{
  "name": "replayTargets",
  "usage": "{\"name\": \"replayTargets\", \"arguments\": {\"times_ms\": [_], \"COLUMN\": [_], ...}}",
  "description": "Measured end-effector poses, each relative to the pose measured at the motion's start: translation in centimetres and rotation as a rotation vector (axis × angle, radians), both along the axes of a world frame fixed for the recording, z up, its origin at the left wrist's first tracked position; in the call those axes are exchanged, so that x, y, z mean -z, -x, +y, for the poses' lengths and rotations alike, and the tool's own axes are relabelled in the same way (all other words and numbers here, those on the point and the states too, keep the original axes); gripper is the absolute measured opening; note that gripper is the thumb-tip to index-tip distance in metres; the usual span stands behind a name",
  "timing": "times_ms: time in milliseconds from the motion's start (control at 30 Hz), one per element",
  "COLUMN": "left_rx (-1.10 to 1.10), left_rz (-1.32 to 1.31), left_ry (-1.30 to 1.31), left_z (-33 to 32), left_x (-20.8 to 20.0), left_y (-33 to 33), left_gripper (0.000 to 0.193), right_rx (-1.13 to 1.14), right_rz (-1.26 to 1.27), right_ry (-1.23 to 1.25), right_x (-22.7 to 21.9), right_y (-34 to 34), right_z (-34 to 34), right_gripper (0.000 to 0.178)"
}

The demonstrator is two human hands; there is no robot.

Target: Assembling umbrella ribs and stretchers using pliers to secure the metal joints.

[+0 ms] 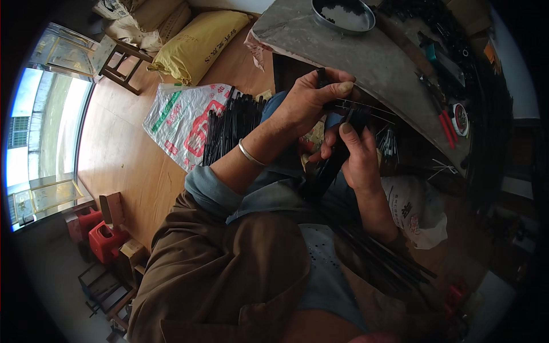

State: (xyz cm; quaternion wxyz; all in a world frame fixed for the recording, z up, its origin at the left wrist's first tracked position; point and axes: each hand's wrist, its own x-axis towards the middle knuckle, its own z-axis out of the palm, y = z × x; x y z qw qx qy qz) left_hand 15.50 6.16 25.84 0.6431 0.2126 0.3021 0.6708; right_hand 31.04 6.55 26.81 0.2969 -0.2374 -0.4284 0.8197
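My left hand (317,100) is closed, thumb against curled forefinger, on a dark piece that is mostly hidden by the fingers. Several thin metal wires (372,108) stick out to the right from under its thumb. Below and right of it, my right hand (361,157) is closed round a bundle of thin black strips (329,174), whose upper ends reach up to the wires. More long black strips (389,257) lie across my lap, beneath the right forearm. Whether strips and wires touch, I cannot tell.
A heap of black strips (229,123) lies on a white printed sack (171,123) at left. On the grey table (343,57) are a metal bowl (343,16), red-handled pliers (447,127) and a round tin (460,119). A white plastic bag (420,211) sits at right.
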Motion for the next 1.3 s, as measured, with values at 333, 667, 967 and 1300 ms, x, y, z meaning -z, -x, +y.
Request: {"name": "replayTargets", "arguments": {"times_ms": [333,667,967,1300], "left_rx": [-0.022,-0.011,-0.019,-0.052], "left_rz": [-0.012,0.023,0.138,0.141], "left_ry": [-0.041,-0.066,-0.061,-0.005], "left_z": [0.0,0.2,0.0,-0.3], "left_x": [-0.3,0.2,-0.6,-0.9], "left_y": [0.2,0.2,0.2,0.5], "left_gripper": [0.014,0.011,0.011,0.011], "right_rx": [-0.006,0.0,0.032,0.162], "right_rz": [0.002,0.009,-0.015,-0.182], "right_ry": [-0.01,-0.007,-0.005,-0.276], "right_x": [0.5,0.8,0.8,0.8], "right_y": [0.0,0.1,0.1,0.5], "right_z": [0.1,0.2,0.0,-0.1], "right_gripper": [0.026,0.026,0.025,0.02]}}
